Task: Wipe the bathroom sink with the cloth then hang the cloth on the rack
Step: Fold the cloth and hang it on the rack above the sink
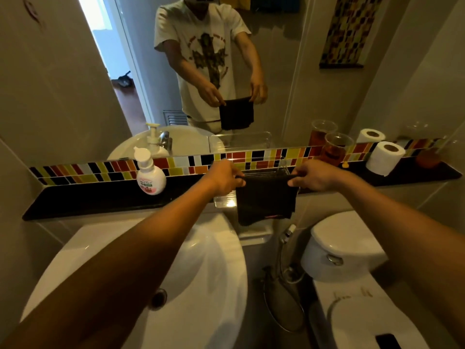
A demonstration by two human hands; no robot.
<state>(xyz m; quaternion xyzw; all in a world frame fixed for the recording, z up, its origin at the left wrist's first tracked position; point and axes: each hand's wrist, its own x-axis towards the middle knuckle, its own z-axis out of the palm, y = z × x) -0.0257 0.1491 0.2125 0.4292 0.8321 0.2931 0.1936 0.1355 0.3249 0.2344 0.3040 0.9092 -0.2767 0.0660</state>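
A black cloth [265, 200] hangs stretched between both hands above the black ledge. My left hand [224, 176] pinches its top left corner and my right hand [315, 175] pinches its top right corner. Just behind the cloth's top edge a thin wire rack [273, 170] stands on the ledge; whether the cloth rests on it I cannot tell. The white sink [214, 270] lies below my left forearm, which hides part of the basin and drain.
A soap pump bottle [149, 172] stands on the black ledge [100, 197] at left. Two plastic cups [336, 147] and a toilet roll [385, 157] sit at right. The toilet [352, 248] and a spray hose [286, 238] are lower right. A mirror [251, 59] fills the wall.
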